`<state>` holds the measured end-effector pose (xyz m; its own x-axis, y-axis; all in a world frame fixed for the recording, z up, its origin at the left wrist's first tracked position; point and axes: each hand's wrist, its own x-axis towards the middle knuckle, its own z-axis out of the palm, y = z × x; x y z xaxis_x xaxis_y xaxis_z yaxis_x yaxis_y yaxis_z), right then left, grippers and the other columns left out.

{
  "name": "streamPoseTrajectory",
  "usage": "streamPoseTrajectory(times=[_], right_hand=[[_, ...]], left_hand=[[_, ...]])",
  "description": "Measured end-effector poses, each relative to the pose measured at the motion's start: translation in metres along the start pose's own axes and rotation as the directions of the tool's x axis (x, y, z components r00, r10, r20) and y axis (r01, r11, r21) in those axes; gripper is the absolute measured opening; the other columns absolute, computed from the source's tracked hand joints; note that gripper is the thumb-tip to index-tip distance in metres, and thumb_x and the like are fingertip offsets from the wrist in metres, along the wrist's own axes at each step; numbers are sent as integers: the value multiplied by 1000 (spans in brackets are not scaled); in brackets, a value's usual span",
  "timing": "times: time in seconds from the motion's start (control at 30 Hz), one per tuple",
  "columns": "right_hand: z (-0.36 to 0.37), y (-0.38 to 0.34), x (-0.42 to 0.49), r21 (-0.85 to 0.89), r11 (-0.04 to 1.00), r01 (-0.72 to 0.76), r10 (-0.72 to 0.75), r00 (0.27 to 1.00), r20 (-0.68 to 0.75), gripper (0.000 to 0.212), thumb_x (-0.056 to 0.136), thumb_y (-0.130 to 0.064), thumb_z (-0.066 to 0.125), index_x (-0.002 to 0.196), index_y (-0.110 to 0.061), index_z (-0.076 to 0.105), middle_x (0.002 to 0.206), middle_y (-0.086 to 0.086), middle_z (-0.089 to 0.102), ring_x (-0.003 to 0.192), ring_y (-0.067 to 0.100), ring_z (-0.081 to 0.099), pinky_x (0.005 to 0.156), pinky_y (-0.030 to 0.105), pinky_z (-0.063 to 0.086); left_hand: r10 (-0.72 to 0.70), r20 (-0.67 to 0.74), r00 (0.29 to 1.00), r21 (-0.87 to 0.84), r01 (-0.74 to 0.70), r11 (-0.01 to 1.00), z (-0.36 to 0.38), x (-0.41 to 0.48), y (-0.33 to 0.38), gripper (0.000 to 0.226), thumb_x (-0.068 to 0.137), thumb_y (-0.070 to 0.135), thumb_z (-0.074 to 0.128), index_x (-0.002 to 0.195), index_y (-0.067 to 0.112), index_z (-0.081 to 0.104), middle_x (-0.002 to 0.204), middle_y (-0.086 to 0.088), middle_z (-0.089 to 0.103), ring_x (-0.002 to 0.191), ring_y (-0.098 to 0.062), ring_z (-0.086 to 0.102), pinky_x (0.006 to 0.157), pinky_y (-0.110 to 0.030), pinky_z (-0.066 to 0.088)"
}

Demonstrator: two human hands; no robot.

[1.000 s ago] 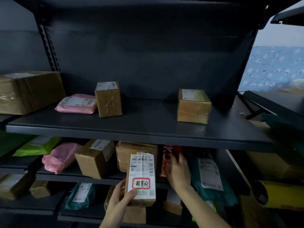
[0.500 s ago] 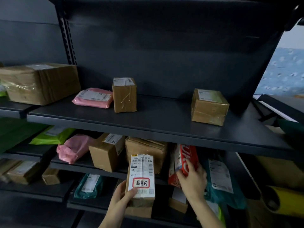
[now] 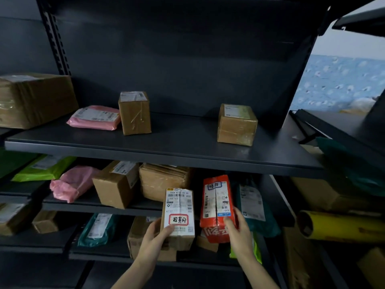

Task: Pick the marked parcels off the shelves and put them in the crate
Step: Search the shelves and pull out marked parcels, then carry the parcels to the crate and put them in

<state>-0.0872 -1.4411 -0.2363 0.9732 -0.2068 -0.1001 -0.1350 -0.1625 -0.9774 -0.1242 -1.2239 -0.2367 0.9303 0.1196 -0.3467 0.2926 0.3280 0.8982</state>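
Mid-pick: clasping box [image 3: 180, 207] in left hand [image 3: 153, 241], red parcel [image 3: 216, 197] in right hand [image 3: 239, 232]. Likely next: pull both back from shelf [image 3: 83, 206] beyond fingers [image 3: 229, 223], then seek unseen crate.

**What the shelves keep from view**

The big carton [image 3: 35, 99] runs off the left edge, and the yellow roll [image 3: 341, 226] is cut by the right edge. The fingers of the left hand [image 3: 153, 240] lie hidden behind the brown parcel [image 3: 179, 217], which covers part of a box [image 3: 135, 232]. The right hand [image 3: 239, 232] covers a lower corner of the red parcel [image 3: 216, 203], whose fine print is too small to read.
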Motion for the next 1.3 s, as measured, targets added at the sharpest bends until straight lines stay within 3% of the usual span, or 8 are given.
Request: streamPoseTrajectory(times=[0.13, 0.27, 0.53, 0.77, 1.03, 1.17, 1.23, 1.3], right_hand=[[-4, -3, -1, 60, 998, -29, 28, 1000, 6, 29, 91, -20, 56, 108, -41, 48, 99, -9, 62, 87, 8, 64, 53, 13, 49], [-10, -7, -2, 198, 976, -86, 89, 996, -7, 36, 93, -20, 52, 129, -25, 48, 107, 3, 65, 88, 18, 66, 58, 23, 49], [-17, -12, -37, 424, 896, -129, 101, 991, 89, 36, 91, -22, 52, 127, -22, 51, 103, 12, 69, 90, 29, 68, 68, 36, 52], [-15, -10, -68, 511, 851, -118, 29, 983, 179, 36, 83, -12, 55, 117, -23, 58, 96, 6, 74, 86, 25, 70, 70, 36, 51], [5, -36, -80, 456, 888, -56, -110, 937, 330, 48, 74, -17, 60, 120, -30, 55, 116, 7, 67, 108, 29, 63, 96, 55, 46], [25, -51, -80, 419, 907, -38, -138, 913, 383, 36, 82, -9, 57, 109, -32, 59, 111, 8, 68, 105, 30, 62, 92, 52, 49], [38, -61, -81, 415, 909, -44, -142, 902, 407, 28, 75, -24, 65, 102, -27, 61, 109, 10, 69, 101, 29, 65, 85, 48, 53], [54, -72, -83, 387, 921, -33, -151, 887, 436, 38, 65, -39, 69, 98, -23, 60, 101, 7, 72, 91, 22, 70, 69, 34, 57]], left_hand=[[-5, -13, 1000, 26, 5, 1000, 4, -2, 1, 96, 54, 44, 76, 138, 20, 38, 118, -5, 61, 113, -26, 57, 106, -49, 40], [-19, -37, 999, 54, 21, 998, 1, -6, 6, 91, 49, 47, 78, 130, 23, 44, 112, -2, 65, 107, -23, 60, 103, -49, 44], [10, -18, 1000, 50, -9, 999, -3, -20, 14, 108, 33, 58, 87, 127, 25, 47, 114, -5, 68, 109, -26, 63, 102, -50, 45], [89, 33, 996, 26, -89, 996, -8, -41, 26, 80, 59, 37, 77, 130, 17, 47, 116, -9, 68, 107, -27, 64, 95, -45, 50], [171, 11, 985, -6, -171, 985, -35, -68, 51, 63, 65, 29, 71, 124, 18, 50, 109, -8, 71, 98, -22, 69, 71, -31, 55], [195, -54, 979, 21, -195, 981, -61, -81, 62, 48, 76, 22, 67, 121, 14, 52, 106, -6, 73, 97, -22, 69, 74, -30, 55], [192, -95, 977, 26, -190, 981, -76, -87, 67, 42, 81, 18, 65, 121, 12, 53, 108, -8, 71, 101, -25, 66, 86, -36, 52], [193, -123, 973, 34, -190, 981, -91, -96, 73, 38, 82, 18, 65, 118, 12, 56, 105, -7, 73, 97, -23, 67, 85, -35, 51]])
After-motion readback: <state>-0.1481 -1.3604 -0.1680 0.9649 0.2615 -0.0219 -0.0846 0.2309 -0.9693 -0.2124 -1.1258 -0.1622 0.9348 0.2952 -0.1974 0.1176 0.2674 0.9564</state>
